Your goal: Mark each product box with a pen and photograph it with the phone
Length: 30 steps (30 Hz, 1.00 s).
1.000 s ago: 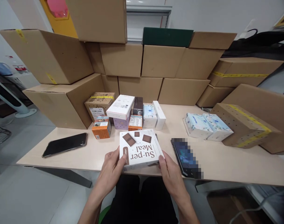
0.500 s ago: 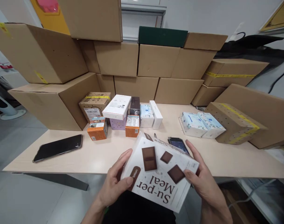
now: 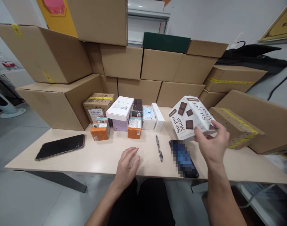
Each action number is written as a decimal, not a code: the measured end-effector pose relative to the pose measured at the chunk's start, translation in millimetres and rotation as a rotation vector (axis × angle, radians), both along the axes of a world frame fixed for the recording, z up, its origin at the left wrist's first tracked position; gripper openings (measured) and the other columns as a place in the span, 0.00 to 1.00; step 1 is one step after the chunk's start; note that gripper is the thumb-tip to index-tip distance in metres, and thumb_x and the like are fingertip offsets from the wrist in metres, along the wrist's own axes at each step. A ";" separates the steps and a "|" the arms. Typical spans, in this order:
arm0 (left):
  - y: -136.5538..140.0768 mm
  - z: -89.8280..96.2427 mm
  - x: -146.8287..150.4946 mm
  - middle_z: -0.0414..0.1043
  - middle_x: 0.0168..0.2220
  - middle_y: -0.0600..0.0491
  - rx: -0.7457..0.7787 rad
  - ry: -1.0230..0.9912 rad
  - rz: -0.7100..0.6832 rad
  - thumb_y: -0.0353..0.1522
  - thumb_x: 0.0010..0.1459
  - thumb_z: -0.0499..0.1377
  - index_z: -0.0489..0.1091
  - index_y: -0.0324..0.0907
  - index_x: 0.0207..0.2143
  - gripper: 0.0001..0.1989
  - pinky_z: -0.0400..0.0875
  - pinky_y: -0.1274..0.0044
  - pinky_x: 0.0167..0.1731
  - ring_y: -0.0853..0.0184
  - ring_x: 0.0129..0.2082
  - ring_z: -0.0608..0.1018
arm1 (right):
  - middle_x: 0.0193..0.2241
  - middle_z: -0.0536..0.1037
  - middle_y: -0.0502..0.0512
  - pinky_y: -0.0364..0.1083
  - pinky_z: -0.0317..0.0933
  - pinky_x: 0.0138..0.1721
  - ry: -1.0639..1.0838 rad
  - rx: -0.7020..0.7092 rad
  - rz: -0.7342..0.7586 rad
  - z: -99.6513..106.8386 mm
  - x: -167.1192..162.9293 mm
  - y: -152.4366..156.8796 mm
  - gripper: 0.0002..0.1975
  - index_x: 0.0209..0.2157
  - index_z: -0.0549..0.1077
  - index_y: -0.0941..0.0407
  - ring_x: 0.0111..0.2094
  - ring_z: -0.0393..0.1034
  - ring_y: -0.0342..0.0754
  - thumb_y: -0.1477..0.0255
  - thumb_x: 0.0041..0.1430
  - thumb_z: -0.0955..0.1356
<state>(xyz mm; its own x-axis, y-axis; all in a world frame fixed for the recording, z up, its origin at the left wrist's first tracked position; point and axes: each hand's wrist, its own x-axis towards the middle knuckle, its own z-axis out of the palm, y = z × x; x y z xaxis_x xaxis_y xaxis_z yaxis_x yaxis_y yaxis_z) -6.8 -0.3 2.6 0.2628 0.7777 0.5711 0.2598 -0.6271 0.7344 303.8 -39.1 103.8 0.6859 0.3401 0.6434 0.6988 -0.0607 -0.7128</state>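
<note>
A white "Su-per Meal" box [image 3: 191,117] with brown chocolate pictures is tilted in the air over the right part of the table. My right hand [image 3: 211,139] grips its near right corner, thumb on the front face. The tissue packs behind the box are hidden from view. My left hand [image 3: 128,166] is empty, fingers curved and thumb apart, at the table's front edge. Between the hands lie a pen [image 3: 159,148] and a dark phone [image 3: 184,158] with a pixelated screen.
A large black phone [image 3: 60,146] lies on the table's left. Small orange boxes [image 3: 100,128], a white box [image 3: 120,108] on a purple one, and a tissue pack [image 3: 148,117] stand mid-table. Cardboard boxes [image 3: 162,64] wall the back; taped cartons [image 3: 237,128] stand at right.
The Su-per Meal box has moved from the front edge up and right, turning in my right hand. My left hand has let go of it. The pen and phone now show fully.
</note>
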 end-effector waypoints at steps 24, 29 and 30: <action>-2.6 -4.2 5.4 0.74 0.46 0.46 0.141 0.166 0.045 0.28 0.61 0.57 0.72 0.46 0.50 0.15 0.75 0.63 0.48 0.58 0.49 0.75 | 0.40 0.79 0.65 0.49 0.64 0.43 -0.222 -0.631 0.409 -14.7 -34.3 123.1 0.29 0.55 0.69 0.60 0.42 0.73 0.57 0.57 0.57 0.67; -2.6 -3.9 2.7 0.75 0.46 0.46 0.110 0.136 0.028 0.28 0.61 0.58 0.72 0.45 0.50 0.15 0.74 0.64 0.49 0.59 0.49 0.75 | 0.31 0.80 0.61 0.50 0.66 0.40 -0.118 -0.531 0.346 -14.1 -23.8 122.7 0.22 0.49 0.74 0.62 0.33 0.75 0.54 0.65 0.56 0.65; -2.4 -3.8 2.5 0.75 0.46 0.46 0.099 0.127 0.024 0.28 0.61 0.58 0.72 0.45 0.50 0.15 0.74 0.64 0.49 0.59 0.49 0.75 | 0.33 0.81 0.62 0.52 0.67 0.41 -0.105 -0.497 0.311 -10.0 -21.3 113.4 0.24 0.51 0.73 0.63 0.34 0.75 0.54 0.65 0.56 0.64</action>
